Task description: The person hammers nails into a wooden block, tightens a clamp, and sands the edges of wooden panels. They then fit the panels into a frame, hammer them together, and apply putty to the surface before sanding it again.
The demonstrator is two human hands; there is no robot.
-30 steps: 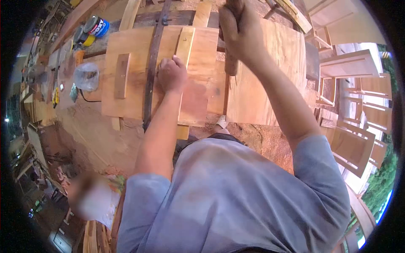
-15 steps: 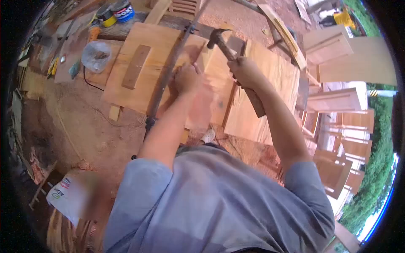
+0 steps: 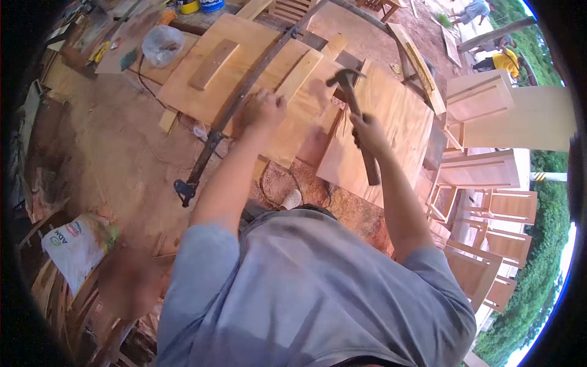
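My right hand (image 3: 369, 131) is wrapped round the wooden handle of a claw hammer (image 3: 351, 92). The hammer's head is raised over the gap between two wide wooden panels, clear of the block. My left hand (image 3: 265, 109) is closed, knuckles up, at the near end of a wooden block (image 3: 301, 74); the fingertips are hidden. That block lies on the left wooden panel (image 3: 251, 37), beside a long metal bar clamp (image 3: 247, 82) that crosses the panel. Beyond the clamp, a second wooden block (image 3: 214, 64) rests on the same panel.
Another wooden panel (image 3: 391, 116) lies to the right. A clear plastic bag (image 3: 163, 47) and cans (image 3: 211, 5) are at upper left. Wooden chairs (image 3: 504, 208) and furniture panels line the right side. A white sack (image 3: 76, 248) is at lower left. People (image 3: 505, 61) are far off at upper right.
The hammer has moved right and down, away from the wooden block. My left hand stays by the block's near end. The whole view has shifted, showing more of the clamp's near end.
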